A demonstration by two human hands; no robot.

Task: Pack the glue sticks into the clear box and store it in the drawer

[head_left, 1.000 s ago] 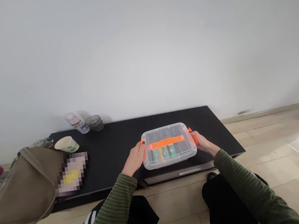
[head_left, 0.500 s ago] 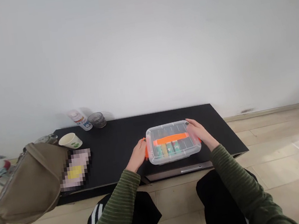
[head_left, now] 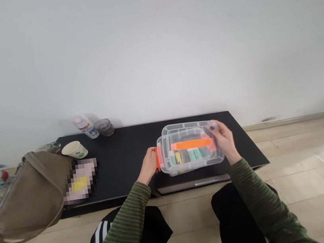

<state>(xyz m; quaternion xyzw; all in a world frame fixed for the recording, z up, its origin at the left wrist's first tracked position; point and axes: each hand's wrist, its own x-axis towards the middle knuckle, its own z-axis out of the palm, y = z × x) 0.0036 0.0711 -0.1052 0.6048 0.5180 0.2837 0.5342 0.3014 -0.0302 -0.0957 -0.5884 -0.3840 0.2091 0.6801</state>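
Observation:
A clear plastic storage box (head_left: 184, 171) rests near the front of the black table. Its clear lid (head_left: 165, 142), with an orange handle (head_left: 192, 144) across the top, sits out of line with the rim. Through the plastic show teal packets (head_left: 195, 154) and a yellow item (head_left: 178, 158). At the left end, my left hand (head_left: 148, 164) is closed on an orange latch (head_left: 157, 159); its fingertips are partly hidden. My right hand (head_left: 224, 139) grips the lid's far right corner, thumb on top.
On the left of the black table (head_left: 124, 155) stand a paper cup (head_left: 74, 150), a spray can (head_left: 85, 126) and a dark glass (head_left: 104, 127). A brown bag (head_left: 30, 196) and a blurred pinkish item (head_left: 81, 180) lie nearby. A drawer front (head_left: 192, 185) faces my knees.
The lid has come up and shifted out of line with the box. My right hand has risen slightly with it, while my left hand stays at the left latch.

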